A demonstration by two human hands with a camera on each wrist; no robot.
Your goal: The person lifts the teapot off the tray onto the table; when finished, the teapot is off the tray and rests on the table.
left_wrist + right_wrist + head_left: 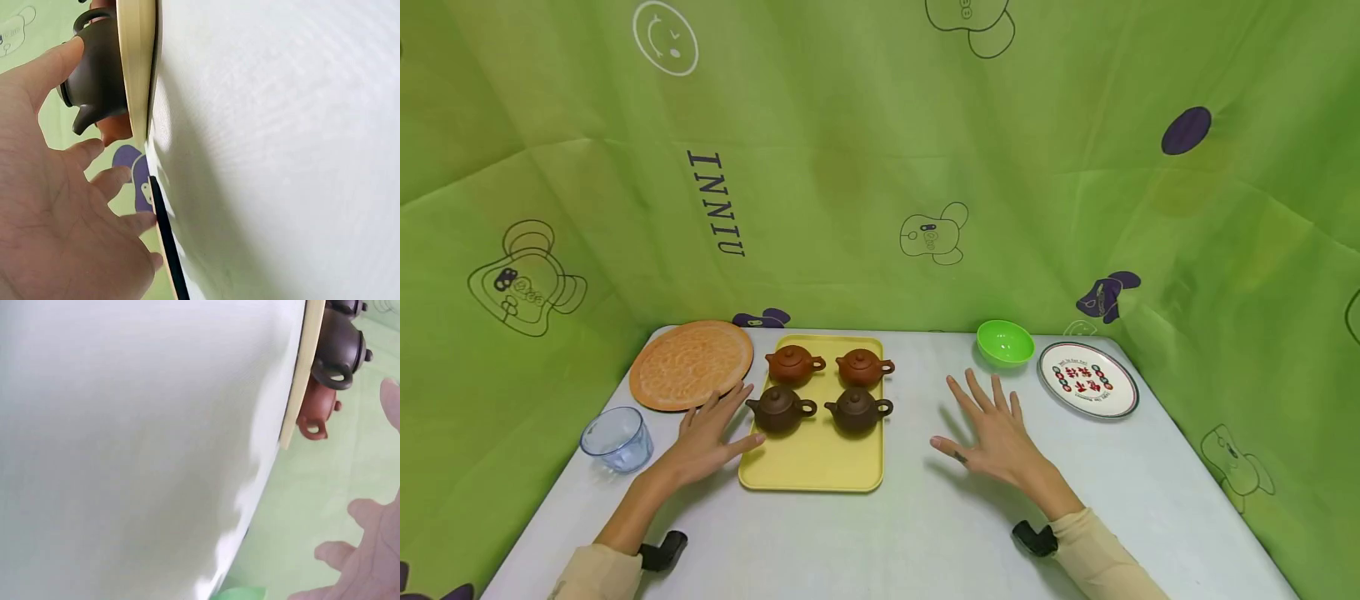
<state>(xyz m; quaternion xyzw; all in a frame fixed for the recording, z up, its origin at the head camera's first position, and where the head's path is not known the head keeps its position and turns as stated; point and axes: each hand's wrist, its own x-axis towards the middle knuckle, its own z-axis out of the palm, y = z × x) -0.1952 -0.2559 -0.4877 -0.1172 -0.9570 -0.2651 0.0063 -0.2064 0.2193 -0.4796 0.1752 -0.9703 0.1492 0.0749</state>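
Note:
A yellow tray [812,467] bears two reddish-brown teapots, the left one [790,365] and the right one [859,367], in its back row. In front of them stand two dark brown teapots, the left one [778,410] and the right one [856,412]. My left hand [706,442] hovers at the tray's left side with fingers spread, its thumb near the left dark teapot. The left wrist view shows that palm [69,212] holding nothing. To the right of the tray, my right hand [996,437] is held over the white table, fingers spread and holding nothing.
At the back left lies a round orange-brown board [688,367], with a clear bluish glass bowl [619,442] in front of it. A green bowl [1006,343] and a white plate with red lettering [1086,400] stand at the back right. Green curtain [820,192] surrounds the table.

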